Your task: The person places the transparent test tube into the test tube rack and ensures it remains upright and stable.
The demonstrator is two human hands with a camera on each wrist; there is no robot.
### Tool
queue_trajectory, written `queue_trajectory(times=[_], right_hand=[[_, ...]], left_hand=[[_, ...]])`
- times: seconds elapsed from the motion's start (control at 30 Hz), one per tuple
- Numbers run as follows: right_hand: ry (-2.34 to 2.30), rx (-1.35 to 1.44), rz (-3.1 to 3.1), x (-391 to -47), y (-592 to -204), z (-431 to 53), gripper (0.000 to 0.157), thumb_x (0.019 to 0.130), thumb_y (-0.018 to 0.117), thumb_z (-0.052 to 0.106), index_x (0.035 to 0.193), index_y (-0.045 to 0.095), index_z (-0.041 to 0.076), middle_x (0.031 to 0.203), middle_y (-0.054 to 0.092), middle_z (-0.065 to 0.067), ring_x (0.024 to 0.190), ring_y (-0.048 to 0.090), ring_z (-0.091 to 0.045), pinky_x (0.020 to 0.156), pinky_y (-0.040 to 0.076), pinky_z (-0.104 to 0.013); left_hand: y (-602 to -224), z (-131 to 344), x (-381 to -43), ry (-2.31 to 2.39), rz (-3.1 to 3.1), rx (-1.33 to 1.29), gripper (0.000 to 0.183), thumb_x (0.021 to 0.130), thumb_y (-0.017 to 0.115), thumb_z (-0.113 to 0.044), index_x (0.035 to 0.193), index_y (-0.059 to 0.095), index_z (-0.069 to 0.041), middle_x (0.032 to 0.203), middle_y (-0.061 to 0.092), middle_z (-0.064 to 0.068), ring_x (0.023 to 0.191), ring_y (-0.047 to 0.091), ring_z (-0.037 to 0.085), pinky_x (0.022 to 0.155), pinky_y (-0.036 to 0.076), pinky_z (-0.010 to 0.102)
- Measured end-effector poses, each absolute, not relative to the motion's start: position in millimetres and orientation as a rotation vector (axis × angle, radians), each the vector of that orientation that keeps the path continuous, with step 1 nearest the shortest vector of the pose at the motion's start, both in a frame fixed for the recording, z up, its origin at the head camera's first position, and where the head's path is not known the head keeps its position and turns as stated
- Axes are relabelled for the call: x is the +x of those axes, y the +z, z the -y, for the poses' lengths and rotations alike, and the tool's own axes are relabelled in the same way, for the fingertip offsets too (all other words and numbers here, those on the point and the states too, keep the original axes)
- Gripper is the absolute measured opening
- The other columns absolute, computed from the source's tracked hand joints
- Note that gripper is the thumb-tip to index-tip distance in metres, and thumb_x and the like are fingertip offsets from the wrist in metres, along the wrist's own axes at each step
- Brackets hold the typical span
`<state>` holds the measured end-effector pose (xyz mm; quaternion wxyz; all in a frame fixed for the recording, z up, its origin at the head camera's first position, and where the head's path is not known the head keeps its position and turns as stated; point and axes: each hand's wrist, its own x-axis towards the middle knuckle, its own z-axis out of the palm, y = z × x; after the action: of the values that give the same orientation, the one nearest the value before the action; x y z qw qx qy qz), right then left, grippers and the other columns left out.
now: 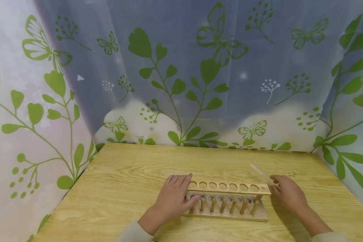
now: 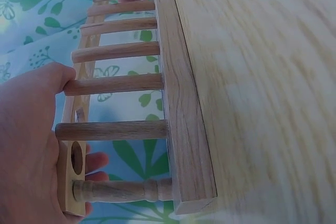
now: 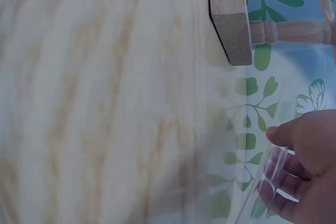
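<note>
A wooden test tube rack point(image 1: 264, 189) stands upright on the table, with a row of round holes in its top board and several pegs along the base. My left hand point(image 1: 171, 198) grips its left end, thumb at the front and fingers behind; the left wrist view shows the thumb near the peg point(image 2: 118, 84) tips. Just past the rack's right end, my right hand point(image 1: 290, 195) holds a clear test tube point(image 1: 258, 169) between thumb and fingers. The tube point(image 3: 275, 161) slants, apart from the rack, and the hand partly hides it.
The wood-grain table point(image 1: 109, 188) extends around the rack on all sides. Behind it hangs a blue and white curtain point(image 1: 175, 124) printed with green leaves and butterflies, and similar cloth point(image 1: 18, 141) borders the sides.
</note>
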<state>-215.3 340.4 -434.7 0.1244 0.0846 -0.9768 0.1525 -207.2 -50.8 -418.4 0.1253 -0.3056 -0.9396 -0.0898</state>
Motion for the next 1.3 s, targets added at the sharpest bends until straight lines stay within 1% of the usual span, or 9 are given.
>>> queue_trajectory(times=[0.23, 0.5, 0.73, 0.77, 0.87, 1.0, 1.1, 1.23, 1.3], right_hand=[[0.470, 0.232, 2.673, -214, -430, -335, 0.032, 0.082, 0.065, 0.008, 0.111, 0.058, -0.004, 0.098, 0.060, -0.021, 0.083, 0.057, -0.034, 0.064, 0.048, -0.045], [0.585, 0.136, 2.565, -219, -420, -325, 0.032, 0.086, 0.061, 0.008, 0.114, 0.056, -0.004, 0.100, 0.059, -0.023, 0.086, 0.056, -0.038, 0.063, 0.046, -0.049], [0.739, 0.029, 2.406, -219, -411, -319, 0.031, 0.089, 0.058, 0.011, 0.117, 0.056, -0.004, 0.102, 0.060, -0.021, 0.086, 0.057, -0.033, 0.069, 0.048, -0.047], [0.748, 0.015, 2.384, -218, -410, -318, 0.031, 0.089, 0.058, 0.011, 0.117, 0.056, -0.003, 0.102, 0.061, -0.020, 0.086, 0.057, -0.032, 0.069, 0.048, -0.044], [0.780, -0.036, 2.314, -216, -406, -315, 0.030, 0.090, 0.058, 0.013, 0.116, 0.058, 0.000, 0.101, 0.063, -0.017, 0.086, 0.059, -0.029, 0.068, 0.049, -0.025], [0.810, -0.107, 2.229, -215, -400, -311, 0.027, 0.088, 0.061, 0.013, 0.113, 0.062, 0.003, 0.099, 0.065, -0.013, 0.078, 0.055, -0.001, 0.063, 0.037, -0.005], [0.851, -0.109, 2.157, -213, -395, -309, 0.026, 0.086, 0.062, 0.011, 0.111, 0.062, 0.003, 0.097, 0.065, -0.013, 0.076, 0.043, 0.016, 0.063, 0.036, -0.003], [0.914, -0.087, 2.062, -207, -386, -305, 0.026, 0.086, 0.063, 0.010, 0.111, 0.062, 0.003, 0.094, 0.063, -0.006, 0.078, 0.046, 0.017, 0.066, 0.037, -0.002], [0.929, -0.074, 2.029, -204, -380, -301, 0.027, 0.085, 0.064, 0.010, 0.111, 0.061, 0.003, 0.092, 0.061, 0.003, 0.080, 0.049, 0.015, 0.067, 0.038, -0.002]], left_hand=[[-421, 50, -206, -0.276, 2.694, -0.875, 0.073, 0.090, 0.027, -0.063, 0.139, 0.035, -0.010, 0.128, 0.050, 0.003, 0.118, 0.046, 0.018, 0.101, 0.033, 0.039], [-419, 49, -206, -0.265, 2.704, -0.874, 0.073, 0.090, 0.029, -0.062, 0.140, 0.034, -0.010, 0.129, 0.049, 0.003, 0.119, 0.045, 0.019, 0.102, 0.032, 0.039], [-421, 49, -206, -0.280, 2.697, -0.874, 0.072, 0.090, 0.031, -0.062, 0.140, 0.034, -0.010, 0.129, 0.049, 0.003, 0.119, 0.044, 0.019, 0.102, 0.031, 0.040], [-421, 49, -206, -0.284, 2.696, -0.873, 0.072, 0.090, 0.031, -0.062, 0.140, 0.034, -0.010, 0.129, 0.049, 0.003, 0.119, 0.044, 0.019, 0.103, 0.031, 0.040], [-421, 48, -207, -0.284, 2.691, -0.871, 0.072, 0.090, 0.031, -0.062, 0.140, 0.034, -0.010, 0.129, 0.049, 0.003, 0.118, 0.045, 0.018, 0.102, 0.031, 0.040], [-421, 46, -209, -0.275, 2.688, -0.873, 0.072, 0.090, 0.029, -0.062, 0.140, 0.034, -0.011, 0.129, 0.049, 0.002, 0.118, 0.045, 0.018, 0.102, 0.032, 0.039], [-420, 45, -210, -0.282, 2.703, -0.875, 0.072, 0.090, 0.029, -0.062, 0.141, 0.033, -0.011, 0.129, 0.048, 0.002, 0.118, 0.045, 0.018, 0.103, 0.031, 0.040], [-421, 47, -208, -0.276, 2.718, -0.875, 0.072, 0.091, 0.028, -0.061, 0.141, 0.032, -0.010, 0.130, 0.048, 0.003, 0.119, 0.044, 0.019, 0.103, 0.030, 0.041], [-421, 49, -207, -0.271, 2.720, -0.868, 0.073, 0.091, 0.027, -0.062, 0.141, 0.033, -0.010, 0.130, 0.048, 0.003, 0.119, 0.044, 0.019, 0.103, 0.030, 0.041]])
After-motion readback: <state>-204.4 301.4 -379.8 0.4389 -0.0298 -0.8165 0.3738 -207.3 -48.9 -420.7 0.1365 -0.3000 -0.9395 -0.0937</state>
